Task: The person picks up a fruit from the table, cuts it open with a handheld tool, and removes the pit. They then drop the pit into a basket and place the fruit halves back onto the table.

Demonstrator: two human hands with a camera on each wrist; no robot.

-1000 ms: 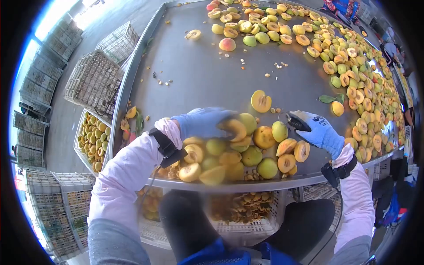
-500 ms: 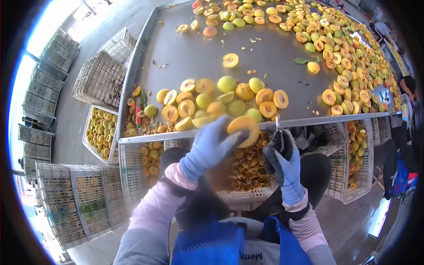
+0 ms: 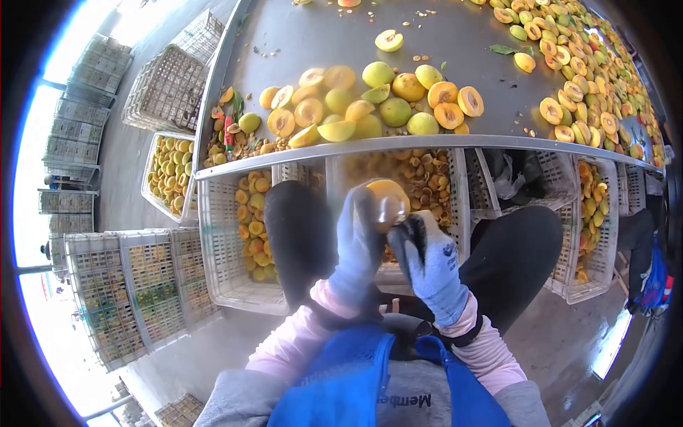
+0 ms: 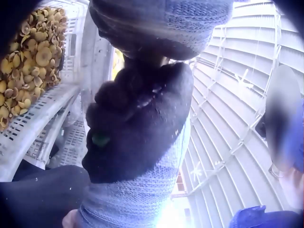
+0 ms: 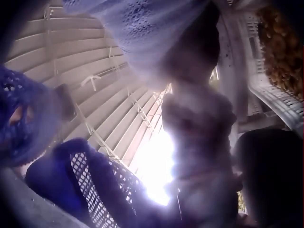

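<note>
My left hand [image 3: 356, 242], in a blue knit glove with a dark palm, grips a yellow peach half [image 3: 386, 192] above my lap. The gloved right hand [image 3: 435, 267] holds a small pitting tool, its shiny metal tip [image 3: 393, 212] at the near side of the peach half. Most of the tool is hidden by the fingers. Both wrist views show the gloved hands close together, with the fruit hidden between them. On the metal table [image 3: 313, 35] ahead lies a cluster of whole and halved peaches [image 3: 395, 112], close to the front edge.
A large heap of peaches [image 3: 576, 107] covers the table's right side. Below the edge stand a crate of peaches [image 3: 217, 263] and a crate with discarded pieces [image 3: 427, 181]. A red-handled tool [image 3: 228, 134] lies at the table's left corner. Crates [image 3: 128, 285] stand stacked at left.
My left hand has come from the cluster on the table down to the lap with a peach half. The right hand has moved in from the table, bringing the tool to the fruit.
</note>
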